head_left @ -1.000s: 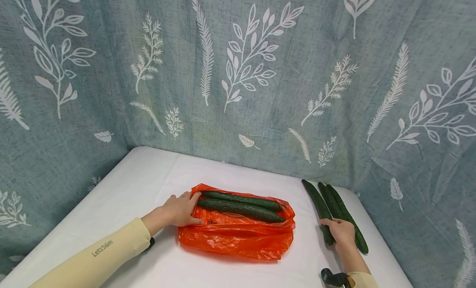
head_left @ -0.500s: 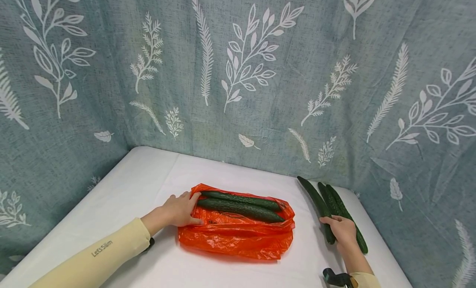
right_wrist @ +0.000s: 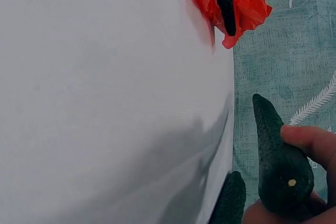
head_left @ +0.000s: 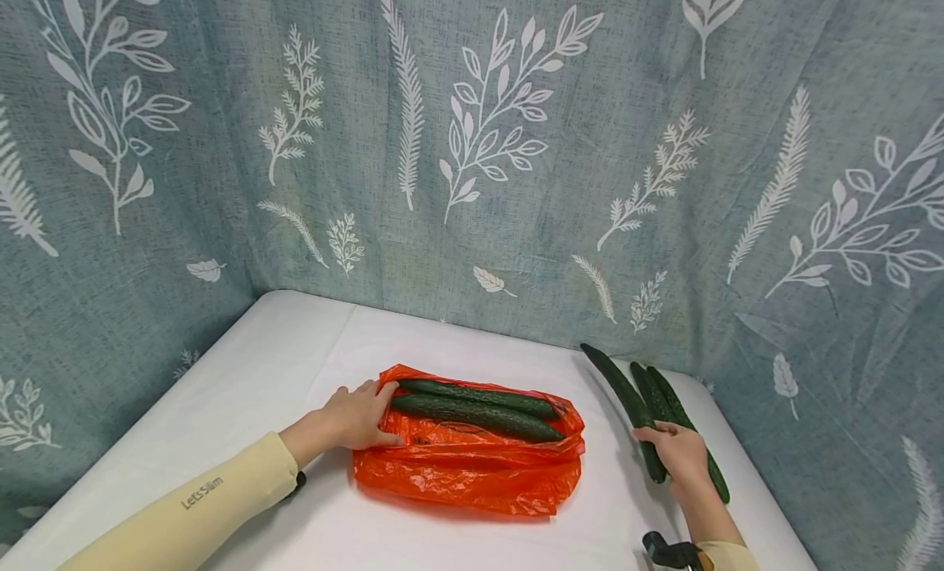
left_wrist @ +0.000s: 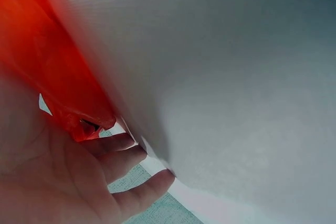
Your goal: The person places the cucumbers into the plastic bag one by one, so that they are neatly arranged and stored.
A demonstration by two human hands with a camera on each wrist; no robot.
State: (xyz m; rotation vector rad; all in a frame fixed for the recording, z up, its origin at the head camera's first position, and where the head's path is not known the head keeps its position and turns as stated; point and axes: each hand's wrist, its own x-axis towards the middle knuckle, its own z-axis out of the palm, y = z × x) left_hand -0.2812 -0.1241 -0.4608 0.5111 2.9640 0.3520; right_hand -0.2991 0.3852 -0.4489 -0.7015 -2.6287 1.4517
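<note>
In the head view a red plastic bag lies on its side with its mouth gaping; two cucumbers show inside it. My left hand rests at the bag's left end, thumb and index finger spread at the rim; in the left wrist view the other fingers extend fairly straight beside the bag. At the right, my right hand grips a cucumber near its near end, thumb on one side. In the right wrist view that cucumber is held off the table.
Two more cucumbers lie side by side on the white table, just right of the held one and partly behind the right hand. A patterned blue-green curtain stands along the back and sides.
The cucumber in my right hand has risen from the table, its far end swinging up and left, away from the two beside it. My left hand and the bag have stayed put.
</note>
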